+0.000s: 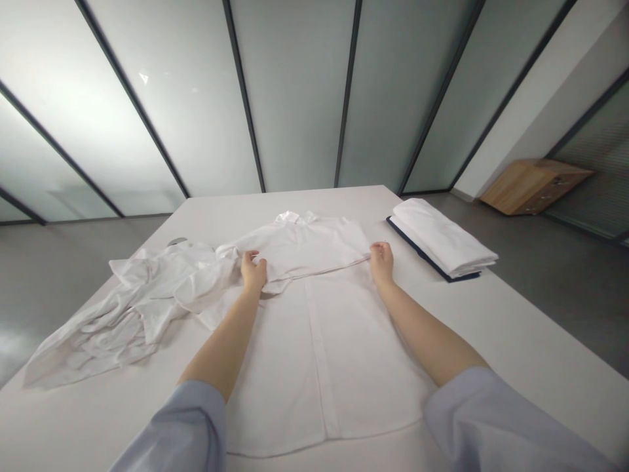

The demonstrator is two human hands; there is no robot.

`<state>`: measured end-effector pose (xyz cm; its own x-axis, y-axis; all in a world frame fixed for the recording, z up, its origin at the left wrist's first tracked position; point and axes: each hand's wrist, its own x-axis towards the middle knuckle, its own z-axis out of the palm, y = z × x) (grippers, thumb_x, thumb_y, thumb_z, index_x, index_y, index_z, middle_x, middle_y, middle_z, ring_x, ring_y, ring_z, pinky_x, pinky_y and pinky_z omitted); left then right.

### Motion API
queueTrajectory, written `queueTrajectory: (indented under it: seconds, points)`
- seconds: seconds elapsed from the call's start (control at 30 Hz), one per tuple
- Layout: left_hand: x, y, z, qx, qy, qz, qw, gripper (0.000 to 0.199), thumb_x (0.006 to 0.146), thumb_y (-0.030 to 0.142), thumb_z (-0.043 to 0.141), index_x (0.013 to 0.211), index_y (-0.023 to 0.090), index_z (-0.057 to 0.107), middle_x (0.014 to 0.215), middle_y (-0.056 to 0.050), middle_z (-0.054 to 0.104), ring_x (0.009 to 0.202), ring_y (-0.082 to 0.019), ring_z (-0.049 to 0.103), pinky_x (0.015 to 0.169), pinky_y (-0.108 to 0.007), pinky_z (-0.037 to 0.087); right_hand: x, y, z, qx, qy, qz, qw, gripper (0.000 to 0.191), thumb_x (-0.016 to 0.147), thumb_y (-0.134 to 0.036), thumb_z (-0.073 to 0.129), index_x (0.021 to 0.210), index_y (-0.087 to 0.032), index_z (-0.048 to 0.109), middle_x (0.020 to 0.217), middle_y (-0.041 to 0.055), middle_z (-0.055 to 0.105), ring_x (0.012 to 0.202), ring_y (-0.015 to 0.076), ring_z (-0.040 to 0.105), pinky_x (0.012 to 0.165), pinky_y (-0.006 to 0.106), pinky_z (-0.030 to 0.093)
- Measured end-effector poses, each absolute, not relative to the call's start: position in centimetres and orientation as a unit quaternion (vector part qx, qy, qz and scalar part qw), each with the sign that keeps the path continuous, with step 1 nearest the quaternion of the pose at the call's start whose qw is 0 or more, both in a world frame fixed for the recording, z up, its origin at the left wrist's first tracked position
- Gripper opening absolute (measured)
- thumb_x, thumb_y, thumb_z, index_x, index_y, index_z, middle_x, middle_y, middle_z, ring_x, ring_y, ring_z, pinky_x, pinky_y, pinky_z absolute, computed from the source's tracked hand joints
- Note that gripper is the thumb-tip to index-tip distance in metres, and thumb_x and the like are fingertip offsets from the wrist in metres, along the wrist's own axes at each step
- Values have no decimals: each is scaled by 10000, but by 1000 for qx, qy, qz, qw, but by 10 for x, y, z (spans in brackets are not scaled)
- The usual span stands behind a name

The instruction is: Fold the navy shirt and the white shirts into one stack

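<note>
A white shirt (295, 354) lies spread on the table, its collar (297, 217) at the far end and its button strip running down the middle toward me. Across its upper part lies another layer of white cloth (314, 252), with a loose edge stretched between my hands. My left hand (253, 270) is closed on the left side of this layer, fingers curled at the fabric. At the right end of the edge, my right hand (382, 261) pinches the cloth between thumb and fingers. Whether this layer is a sleeve or another part of the shirt, I cannot tell.
A crumpled heap of white clothes (162, 301) covers the table's left side. Folded white garments (439, 236) are stacked on a dark flat piece (417, 251) at the right. A small grey object (177, 241) sits behind the heap. Beyond the white table (521, 347) stands a wooden cabinet (528, 187).
</note>
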<state>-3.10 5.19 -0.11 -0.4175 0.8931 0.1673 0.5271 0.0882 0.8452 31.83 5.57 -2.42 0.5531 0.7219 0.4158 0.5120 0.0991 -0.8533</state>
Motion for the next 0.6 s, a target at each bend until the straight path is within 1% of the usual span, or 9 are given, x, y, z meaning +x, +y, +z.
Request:
queueTrajectory:
  seconds: [0.07, 0.17, 0.23, 0.27, 0.33, 0.4, 0.5, 0.53, 0.6]
  points:
    - [-32, 51, 1, 529, 682, 431, 265, 457, 729, 207, 547, 1186, 182, 544, 1046, -63, 635, 713, -144, 597, 683, -272, 487, 319, 60, -29, -675, -467, 110, 560, 203, 759, -352, 448, 894, -226, 532, 927, 60, 646, 892, 228, 580, 824, 348, 454]
    - [-37, 47, 11, 560, 656, 349, 367, 576, 694, 283, 653, 1250, 176, 543, 839, -14, 632, 624, -135, 579, 604, -251, 464, 317, 63, -33, -682, -486, 102, 538, 233, 734, -339, 473, 915, -216, 556, 979, 76, 650, 921, 233, 577, 884, 370, 440]
    - [-42, 43, 21, 573, 656, 286, 400, 726, 626, 310, 737, 1307, 178, 521, 693, 35, 585, 587, -147, 571, 563, -244, 448, 315, 63, -34, -683, -492, 96, 531, 233, 733, -332, 466, 905, -212, 566, 982, 81, 652, 929, 236, 575, 903, 380, 434]
    - [-45, 41, 26, 580, 658, 258, 406, 795, 583, 298, 770, 1325, 177, 513, 652, 50, 566, 580, -154, 572, 550, -244, 446, 314, 63, -34, -684, -494, 95, 529, 225, 732, -327, 459, 891, -212, 569, 977, 82, 653, 932, 238, 574, 907, 383, 434]
    - [-49, 36, 35, 584, 657, 236, 415, 854, 521, 240, 793, 1328, 180, 520, 641, 55, 569, 601, -168, 592, 553, -246, 458, 314, 63, -33, -686, -498, 93, 523, 203, 731, -316, 446, 857, -218, 572, 964, 78, 656, 936, 241, 573, 907, 385, 435]
    - [-53, 29, 43, 566, 627, 258, 469, 821, 516, 209, 779, 1302, 201, 542, 718, 31, 622, 671, -180, 627, 589, -253, 490, 315, 63, -32, -687, -502, 94, 518, 184, 730, -309, 442, 831, -225, 571, 945, 72, 658, 929, 240, 575, 900, 382, 439]
    - [-61, 20, 52, 520, 528, 294, 604, 703, 551, 225, 766, 1229, 225, 584, 869, -12, 682, 773, -189, 660, 670, -283, 532, 316, 64, -31, -685, -502, 94, 520, 170, 730, -304, 441, 813, -226, 567, 918, 67, 657, 904, 234, 580, 884, 373, 448]
    - [-65, 17, 54, 511, 507, 287, 632, 638, 554, 231, 772, 1172, 213, 614, 875, -23, 690, 762, -187, 660, 667, -286, 535, 316, 64, -31, -684, -500, 93, 522, 168, 728, -300, 440, 810, -224, 566, 912, 69, 656, 898, 233, 581, 882, 372, 448]
    - [-73, 12, 58, 512, 509, 246, 647, 442, 572, 251, 782, 991, 172, 670, 771, -34, 679, 648, -165, 630, 592, -274, 517, 316, 65, -31, -685, -496, 87, 526, 169, 726, -294, 440, 807, -220, 568, 906, 74, 652, 892, 233, 579, 884, 374, 446]
